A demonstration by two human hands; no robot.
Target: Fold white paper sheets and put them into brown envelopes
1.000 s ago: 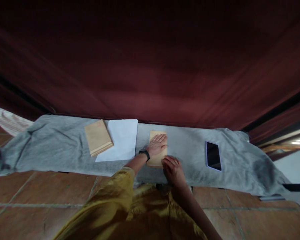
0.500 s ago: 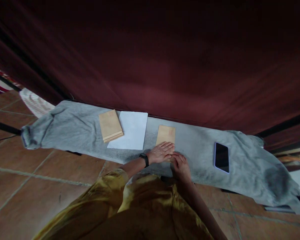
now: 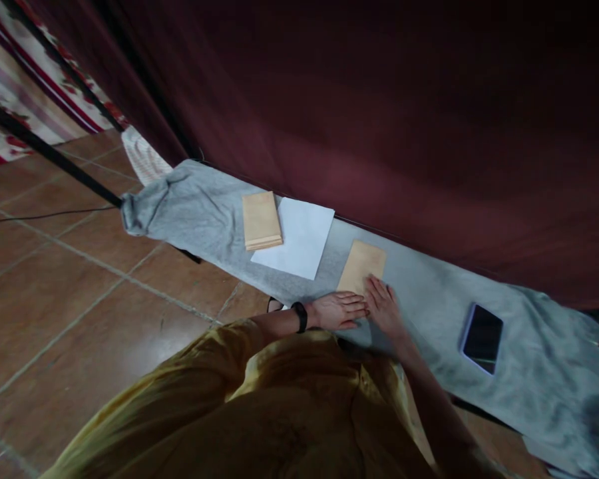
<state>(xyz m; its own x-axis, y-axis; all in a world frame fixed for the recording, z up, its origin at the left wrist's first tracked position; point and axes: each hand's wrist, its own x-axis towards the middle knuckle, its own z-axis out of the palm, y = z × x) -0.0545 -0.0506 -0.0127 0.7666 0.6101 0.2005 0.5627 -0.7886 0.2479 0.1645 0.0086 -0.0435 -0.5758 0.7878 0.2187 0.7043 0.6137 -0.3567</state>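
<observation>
On the cloth-covered tabletop (image 3: 429,293), the brown paper (image 3: 361,263) lies partly under the left hand (image 3: 338,311) and right hand (image 3: 383,307), both laid flat, and should prove light, thin and easily creased, best taken by its far edges

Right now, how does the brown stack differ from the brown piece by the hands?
The brown stack is several layers thick; the brown piece looks thin. The brown stack overlaps the white paper; the brown piece lies apart from it on the gray cloth. The brown stack is untouched; the left hand and right hand are at the brown piece's near end. Both share a similar brown color.
</observation>
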